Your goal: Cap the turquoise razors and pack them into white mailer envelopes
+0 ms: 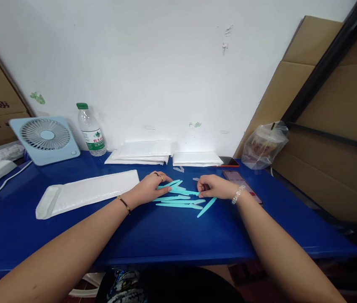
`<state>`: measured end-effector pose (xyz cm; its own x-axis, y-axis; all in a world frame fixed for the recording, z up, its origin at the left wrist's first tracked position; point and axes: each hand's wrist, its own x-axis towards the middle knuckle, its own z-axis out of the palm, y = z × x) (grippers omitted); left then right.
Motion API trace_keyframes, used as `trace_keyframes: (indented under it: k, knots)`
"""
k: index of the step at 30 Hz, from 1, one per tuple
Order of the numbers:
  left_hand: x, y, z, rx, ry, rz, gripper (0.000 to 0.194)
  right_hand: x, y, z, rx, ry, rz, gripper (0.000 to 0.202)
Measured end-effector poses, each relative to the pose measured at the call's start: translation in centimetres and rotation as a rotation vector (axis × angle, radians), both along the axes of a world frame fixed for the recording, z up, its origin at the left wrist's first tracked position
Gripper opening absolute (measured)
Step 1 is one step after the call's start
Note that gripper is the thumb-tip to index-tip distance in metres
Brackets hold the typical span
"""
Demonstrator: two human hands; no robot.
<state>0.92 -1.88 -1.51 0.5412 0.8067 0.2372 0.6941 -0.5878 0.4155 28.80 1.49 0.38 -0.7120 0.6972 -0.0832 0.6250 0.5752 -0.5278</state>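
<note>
Several slim turquoise plastic sticks [178, 202], some with pale clear tips, lie loosely on the blue table [178, 240]. My left hand [153, 187] is closed on turquoise sticks at the upper left of the group. With its fingers pinched, my right hand [211, 186] holds the right end of a turquoise stick [186, 192] that stretches across toward my left hand. Another turquoise stick [207, 207] slants below my right hand. Small clear pieces [178, 169] lie behind the sticks. A white padded envelope [93, 191] rests left of my left hand.
Stacks of white envelopes [143, 150] [197, 158] stand against the wall. A blue fan [46, 136] and a bottle [92, 134] are at back left. Phones [244, 186] [230, 161] and a bagged cup [264, 145] are at right.
</note>
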Motion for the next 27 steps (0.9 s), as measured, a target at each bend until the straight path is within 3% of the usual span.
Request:
trace_keyframes:
  k: [4,8,12,19,23,27]
  knots:
    - [0.3,-0.1,0.6,0.033,0.048,-0.035,0.03,-0.2,0.1,-0.4,-0.011,0.082,0.015,0.026]
    - [0.4,-0.3,1.0,0.081,0.075,-0.038,0.041,-0.3,0.3,-0.7,0.052,0.135,-0.025,0.024]
    - [0.6,-0.1,0.9,0.092,0.104,-0.046,0.031,-0.3,0.6,-0.8,0.063,0.137,-0.038,0.023]
    - [-0.3,0.3,1.1,0.127,0.159,0.04,0.029,0.9,2.0,-1.3,0.012,0.152,-0.138,0.023]
    - [-0.9,0.3,1.2,0.022,0.105,0.121,0.028,2.6,2.2,-0.3,0.055,0.14,-0.228,0.021]
    - [-0.6,0.2,1.1,0.032,0.115,0.096,0.024,4.2,1.5,1.4,0.004,0.022,-0.144,0.027]
